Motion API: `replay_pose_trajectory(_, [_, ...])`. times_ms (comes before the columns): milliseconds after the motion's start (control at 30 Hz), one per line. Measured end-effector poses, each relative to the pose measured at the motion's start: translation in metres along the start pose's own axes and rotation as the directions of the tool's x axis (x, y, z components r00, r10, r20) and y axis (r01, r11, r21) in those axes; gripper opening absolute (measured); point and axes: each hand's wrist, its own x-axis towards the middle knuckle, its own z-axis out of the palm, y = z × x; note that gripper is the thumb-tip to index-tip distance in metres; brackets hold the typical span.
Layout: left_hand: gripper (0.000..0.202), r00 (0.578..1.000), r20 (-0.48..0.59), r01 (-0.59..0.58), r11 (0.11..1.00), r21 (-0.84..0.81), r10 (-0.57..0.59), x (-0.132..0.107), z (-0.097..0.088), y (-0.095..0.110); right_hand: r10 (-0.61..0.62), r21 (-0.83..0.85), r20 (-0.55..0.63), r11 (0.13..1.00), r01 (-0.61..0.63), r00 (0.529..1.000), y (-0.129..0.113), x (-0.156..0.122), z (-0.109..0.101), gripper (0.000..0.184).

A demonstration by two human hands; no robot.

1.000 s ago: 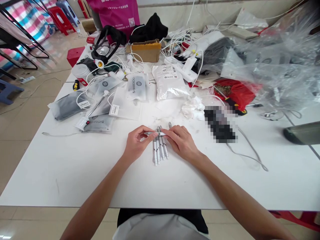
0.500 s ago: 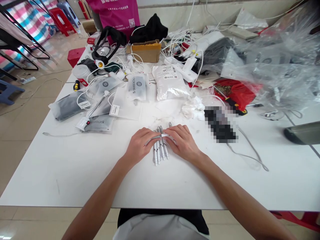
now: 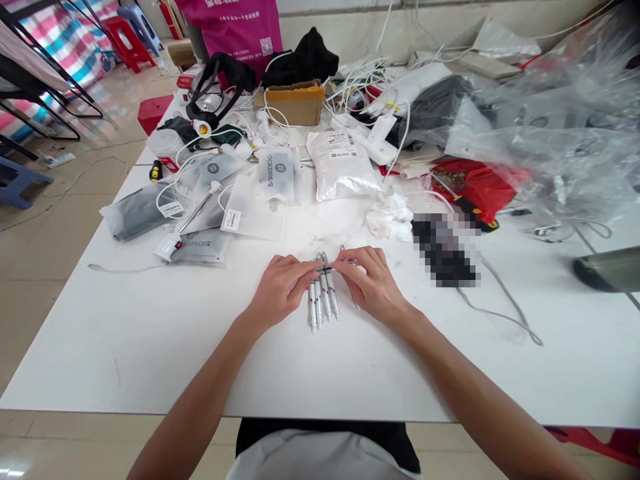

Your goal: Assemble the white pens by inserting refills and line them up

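Note:
Several white-and-silver pens (image 3: 321, 300) lie side by side on the table, tips and clips pointing along the line away from me. Over their upper ends my left hand (image 3: 285, 287) pinches one end of a pen held crosswise. My right hand (image 3: 373, 280) pinches its other end, the fingertips of both hands close together. Between them shows a short, thin dark stretch of the pen (image 3: 325, 269); the fingers cover most of the rest. Another silver pen (image 3: 343, 248) lies partly under my right hand, its top end sticking out.
Frosted bags (image 3: 275, 175), a white parcel (image 3: 343, 167) and crumpled tissue (image 3: 390, 217) lie beyond my hands. To the right are a screwdriver (image 3: 473, 212), a pixelated dark object (image 3: 445, 250) and a grey cable (image 3: 500, 313). Clear plastic bags (image 3: 550, 127) heap up at the back right.
A thin dark stretch now shows between my fingertips, where the pen's white and silver body showed before. My right hand has shifted slightly to the right. The pens on the table lie as before.

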Motion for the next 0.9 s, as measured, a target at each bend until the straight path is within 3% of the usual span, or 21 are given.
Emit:
replay_pose_trajectory(133, [0.029, 0.999, 0.02, -0.028, 0.999, 0.021, 0.028, 0.0003, -0.0016, -0.0005, 0.013, -0.073, -0.002, 0.997, -0.014, 1.0, 0.0006, -0.0007, -0.0004, 0.038])
replay_pose_trajectory(400, [0.023, 0.999, -0.034, 0.022, 0.999, 0.031, -0.021, -0.0009, -0.0052, 0.0013, 0.075, -0.13, -0.145, 0.987, -0.094, 0.987, 0.0062, -0.0004, -0.004, 0.034])
replay_pose_trajectory(667, [0.023, 1.0, -0.027, -0.004, 0.998, 0.063, 0.006, -0.0021, -0.0049, -0.0013, 0.064, -0.134, -0.167, 0.987, -0.086, 0.984, 0.01, -0.0001, -0.0047, 0.038])
replay_pose_trajectory(900, [0.013, 0.995, -0.094, -0.017, 0.992, 0.121, 0.029, -0.002, -0.0032, -0.0023, 0.064, -0.141, -0.166, 0.986, -0.088, 0.984, 0.0087, -0.0002, -0.006, 0.036])
